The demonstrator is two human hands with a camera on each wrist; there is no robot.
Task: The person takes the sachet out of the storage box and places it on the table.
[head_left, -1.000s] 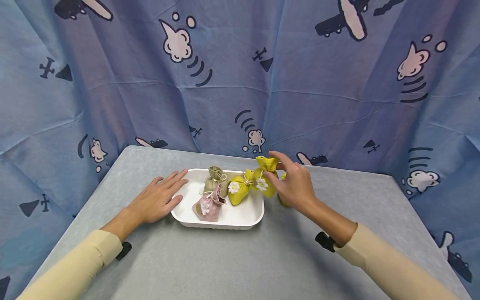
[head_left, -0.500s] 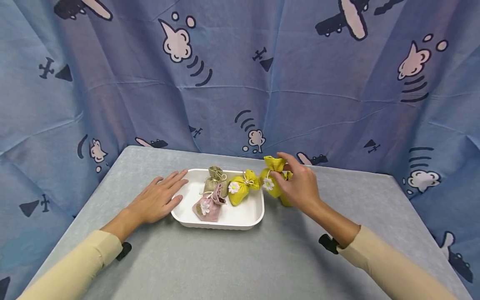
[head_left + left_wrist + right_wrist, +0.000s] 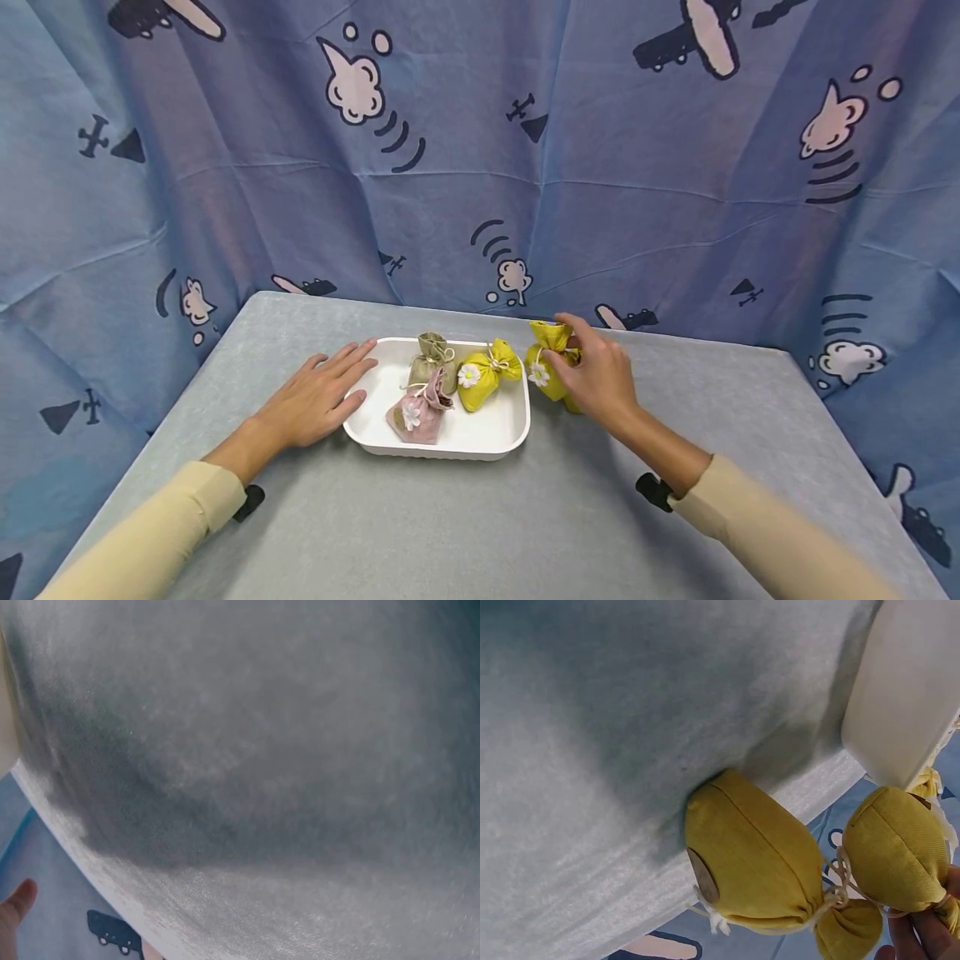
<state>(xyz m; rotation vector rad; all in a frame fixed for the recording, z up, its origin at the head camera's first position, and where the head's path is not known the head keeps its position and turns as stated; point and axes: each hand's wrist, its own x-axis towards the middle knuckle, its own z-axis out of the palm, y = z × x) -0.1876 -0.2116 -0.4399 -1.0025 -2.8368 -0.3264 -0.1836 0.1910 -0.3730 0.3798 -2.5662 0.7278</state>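
My right hand (image 3: 600, 371) pinches the neck of a yellow drawstring pouch (image 3: 550, 379) with a white flower, just beyond the right end of the white tray (image 3: 480, 442). In the right wrist view this held pouch (image 3: 896, 851) hangs beside a second yellow pouch (image 3: 754, 855), which stands on the table and is mostly hidden behind my hand in the head view. My left hand (image 3: 318, 400) lies with fingers extended at the tray's left rim. Inside the tray are a yellow pouch (image 3: 480, 387), an olive-green pouch (image 3: 423, 375) and a pink pouch (image 3: 420, 417).
The grey-covered table (image 3: 480, 533) ends at a back edge close behind the tray. A blue patterned curtain (image 3: 480, 125) hangs behind and along both sides. The left wrist view shows mainly the table surface (image 3: 262, 735).
My right hand has moved the yellow pouch rightward, from over the tray's right rim to outside it, then slightly lower. The left hand and the pouches in the tray stay put.
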